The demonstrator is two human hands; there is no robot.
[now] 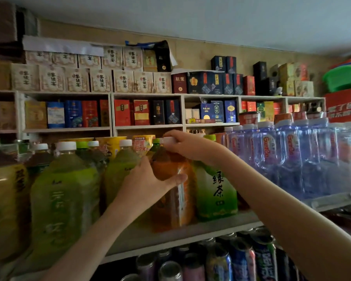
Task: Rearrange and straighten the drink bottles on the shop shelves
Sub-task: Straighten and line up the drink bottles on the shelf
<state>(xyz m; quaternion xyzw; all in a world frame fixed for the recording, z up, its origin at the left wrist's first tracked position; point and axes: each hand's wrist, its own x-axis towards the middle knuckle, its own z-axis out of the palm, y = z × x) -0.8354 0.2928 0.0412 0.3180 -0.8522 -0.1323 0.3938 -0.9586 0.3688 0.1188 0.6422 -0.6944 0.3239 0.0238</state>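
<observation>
A large orange tea bottle [175, 207] with a white cap [169, 140] stands on the white shelf [190, 230] in the middle of the view. My left hand [148, 183] grips its body from the left, thumb across the front. My right hand [185, 146] pinches its cap from the right. A green tea bottle [215, 191] stands touching it on the right. More big green bottles [63, 195] and a yellow one [4, 203] line the shelf to the left.
Clear water bottles [292, 157] fill the shelf to the right. Drink cans [241, 260] sit on the shelf below. Boxed goods [122, 80] fill the upper shelves. A green basin [342, 78] sits at the top right.
</observation>
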